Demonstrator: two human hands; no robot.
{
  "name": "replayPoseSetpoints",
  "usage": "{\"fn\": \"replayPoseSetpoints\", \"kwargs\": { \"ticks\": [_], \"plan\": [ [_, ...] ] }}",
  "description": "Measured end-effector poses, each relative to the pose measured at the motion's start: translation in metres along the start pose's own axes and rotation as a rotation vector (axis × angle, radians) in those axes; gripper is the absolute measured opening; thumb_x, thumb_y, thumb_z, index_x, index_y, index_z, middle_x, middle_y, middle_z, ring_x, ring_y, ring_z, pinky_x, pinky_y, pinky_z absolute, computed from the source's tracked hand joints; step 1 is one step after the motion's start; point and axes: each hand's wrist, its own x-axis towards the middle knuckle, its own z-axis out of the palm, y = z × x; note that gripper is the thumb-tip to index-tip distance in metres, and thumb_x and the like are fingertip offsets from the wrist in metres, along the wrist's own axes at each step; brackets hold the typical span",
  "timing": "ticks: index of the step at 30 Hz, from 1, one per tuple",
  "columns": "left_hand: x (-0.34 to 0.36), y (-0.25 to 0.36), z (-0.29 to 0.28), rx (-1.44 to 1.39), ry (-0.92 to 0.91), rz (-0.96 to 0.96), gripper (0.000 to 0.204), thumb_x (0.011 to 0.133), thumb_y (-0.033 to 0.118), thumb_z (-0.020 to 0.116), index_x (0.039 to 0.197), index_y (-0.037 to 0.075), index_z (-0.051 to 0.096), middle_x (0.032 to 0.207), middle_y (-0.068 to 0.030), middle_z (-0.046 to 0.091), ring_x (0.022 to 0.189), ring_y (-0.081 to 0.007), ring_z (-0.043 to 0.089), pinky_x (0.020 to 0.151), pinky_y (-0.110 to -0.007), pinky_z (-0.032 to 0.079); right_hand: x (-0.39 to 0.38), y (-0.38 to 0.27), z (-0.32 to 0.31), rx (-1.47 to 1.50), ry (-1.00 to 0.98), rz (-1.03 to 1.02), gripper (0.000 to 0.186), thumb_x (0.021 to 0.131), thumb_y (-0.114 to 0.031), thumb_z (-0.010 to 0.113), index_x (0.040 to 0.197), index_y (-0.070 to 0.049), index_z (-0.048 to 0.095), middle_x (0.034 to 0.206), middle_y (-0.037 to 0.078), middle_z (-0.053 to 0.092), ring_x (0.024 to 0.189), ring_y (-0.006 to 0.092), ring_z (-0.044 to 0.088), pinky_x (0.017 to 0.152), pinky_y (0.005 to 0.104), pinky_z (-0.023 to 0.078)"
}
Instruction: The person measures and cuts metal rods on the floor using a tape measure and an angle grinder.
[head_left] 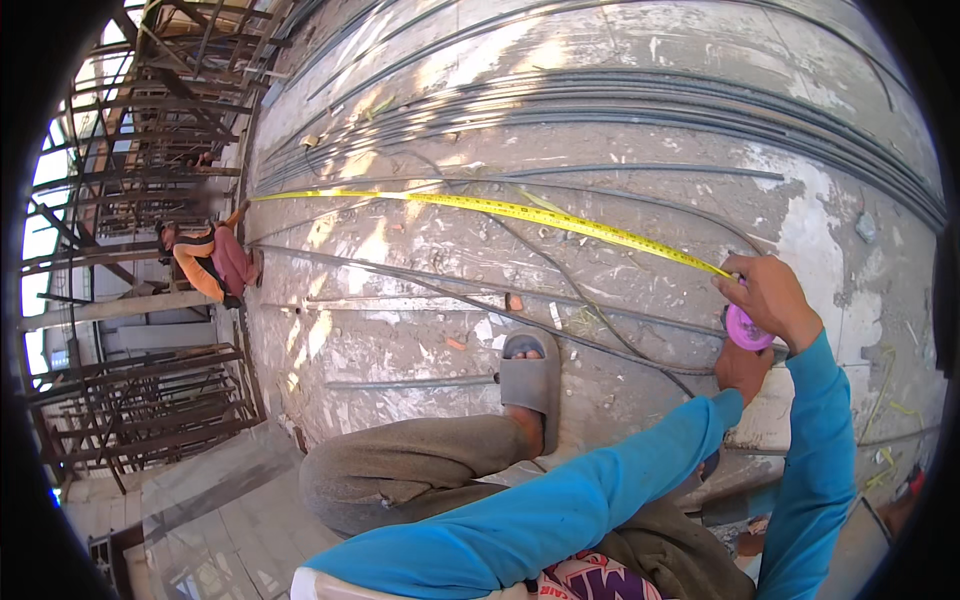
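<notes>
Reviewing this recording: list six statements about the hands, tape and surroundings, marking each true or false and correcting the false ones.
1. The yellow tape blade is pulled out. True.
2. The tape case is green. False: it is pinkish purple.
3. The left hand is empty. False: it holds the tape case.
4. The right hand is at the blade's near end. True.
5. A co-worker is near the blade's far end. True.
6. The bundled rods stand upright. False: they lie flat.

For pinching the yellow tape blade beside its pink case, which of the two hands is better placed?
Probably the right hand: it meets the yellow tape blade at its near end, whereas the left hand sits against the opposite side of the pink tape case, farther from the blade.
</notes>
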Motion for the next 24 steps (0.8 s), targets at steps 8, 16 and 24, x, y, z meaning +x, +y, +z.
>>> {"fn": "replayPoseSetpoints", "kwargs": {
  "ticks": [8,16,24],
  "plan": [
    [0.004,-0.041,0.028,-0.016,0.235,0.195,0.039,0.078,0.038,0.07,0.107,0.012,0.065,0.094,-0.0144,0.068,0.094,-0.0353,0.064,0.078,-0.045,0.05,0.002,-0.08,0.042,-0.001,-0.014,-0.221,0.023,0.083,-0.031,0.066,0.088,-0.009,0.069,0.074,0.019,0.065,0.072,0.0412,0.064,0.065,0.05,0.05],
    [0.015,-0.022,0.011,-0.039,0.176,0.158,0.036,0.078,0.036,0.07,0.105,0.012,0.066,0.093,-0.0142,0.069,0.092,-0.0346,0.065,0.077,-0.045,0.05,-0.012,-0.104,0.018,-0.011,-0.005,-0.268,0.021,0.082,-0.029,0.065,0.084,-0.008,0.068,0.069,0.021,0.063,0.068,0.0421,0.062,0.062,0.0507,0.05],
    [0.021,-0.018,-0.001,-0.046,0.126,0.158,0.032,0.078,0.033,0.071,0.102,0.011,0.068,0.091,-0.0139,0.069,0.089,-0.0338,0.066,0.076,-0.044,0.051,-0.015,-0.117,0.021,-0.007,0.072,-0.268,0.019,0.082,-0.026,0.063,0.082,-0.008,0.068,0.066,0.02,0.062,0.064,0.0424,0.061,0.061,0.052,0.049]
  ]
}}
